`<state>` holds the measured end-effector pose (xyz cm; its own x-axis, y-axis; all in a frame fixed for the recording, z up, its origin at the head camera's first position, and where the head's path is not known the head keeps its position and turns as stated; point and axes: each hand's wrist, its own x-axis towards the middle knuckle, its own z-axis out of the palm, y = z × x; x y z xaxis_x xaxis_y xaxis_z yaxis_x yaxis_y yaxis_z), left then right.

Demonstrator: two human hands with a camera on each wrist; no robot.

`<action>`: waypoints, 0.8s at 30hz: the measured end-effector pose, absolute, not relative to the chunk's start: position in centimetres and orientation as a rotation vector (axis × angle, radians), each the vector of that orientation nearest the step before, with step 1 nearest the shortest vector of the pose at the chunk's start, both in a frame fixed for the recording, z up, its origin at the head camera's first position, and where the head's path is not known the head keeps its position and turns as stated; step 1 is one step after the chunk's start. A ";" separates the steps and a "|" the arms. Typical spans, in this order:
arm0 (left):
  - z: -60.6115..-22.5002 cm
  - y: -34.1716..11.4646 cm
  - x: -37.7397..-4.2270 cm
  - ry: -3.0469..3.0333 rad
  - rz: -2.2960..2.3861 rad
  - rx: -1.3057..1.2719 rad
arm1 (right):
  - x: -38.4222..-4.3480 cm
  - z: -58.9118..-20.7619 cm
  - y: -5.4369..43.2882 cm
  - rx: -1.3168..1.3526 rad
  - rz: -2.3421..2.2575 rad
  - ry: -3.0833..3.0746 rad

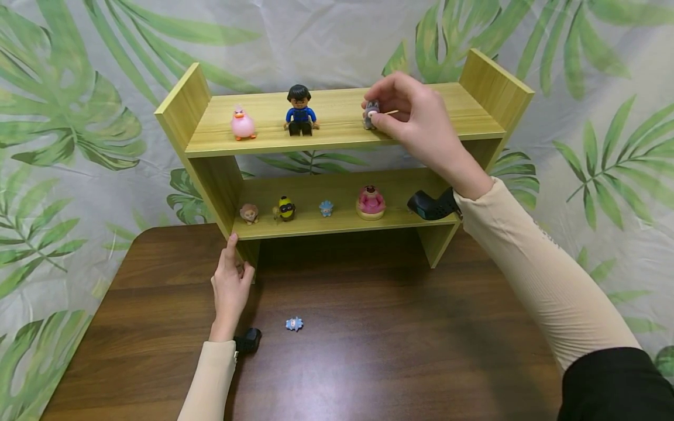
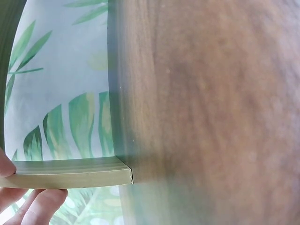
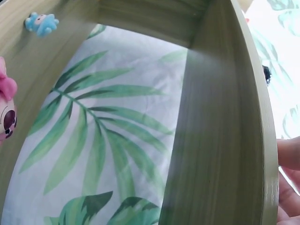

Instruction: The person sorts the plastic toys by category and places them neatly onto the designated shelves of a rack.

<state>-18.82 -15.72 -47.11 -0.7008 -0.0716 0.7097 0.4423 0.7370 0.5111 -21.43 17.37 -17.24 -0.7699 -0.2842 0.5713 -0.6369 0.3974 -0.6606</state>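
My right hand (image 1: pixel 416 114) pinches a small grey figurine (image 1: pixel 371 114) between thumb and fingers, at the right part of the top board of a wooden shelf (image 1: pixel 347 139). Left of it on that board, a doll in blue with black hair (image 1: pixel 300 111) sits beside a pink bird figure (image 1: pixel 243 124). My left hand (image 1: pixel 230 286) holds the shelf's left side panel low down. In the left wrist view its fingers (image 2: pixel 44 206) lie on both faces of the panel's edge (image 2: pixel 70 180).
The lower board carries a brown figure (image 1: pixel 249 213), a yellow-and-black figure (image 1: pixel 286 209), a small blue figure (image 1: pixel 326 208) and a pink bear in a round base (image 1: pixel 371 203). A pale blue figurine (image 1: pixel 294 323) lies on the brown table (image 1: pixel 400 351). Leaf-patterned cloth (image 1: pixel 326 47) hangs behind.
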 end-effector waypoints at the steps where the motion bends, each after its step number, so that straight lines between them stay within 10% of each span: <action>1: -47.1 -15.7 -18.8 -2.193 -0.889 -0.278 | -21.4 -17.2 17.4 0.797 1.317 -2.298; 24: -47.1 -15.7 -18.9 -2.174 -0.890 -0.276 | -20.9 -17.6 18.4 0.767 1.454 -2.202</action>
<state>-18.85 -15.70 -47.11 -0.6902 -0.0797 0.7192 0.4477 0.7338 0.5110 -20.93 18.44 -17.62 -0.7739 -0.2271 0.5911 -0.6328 0.3115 -0.7089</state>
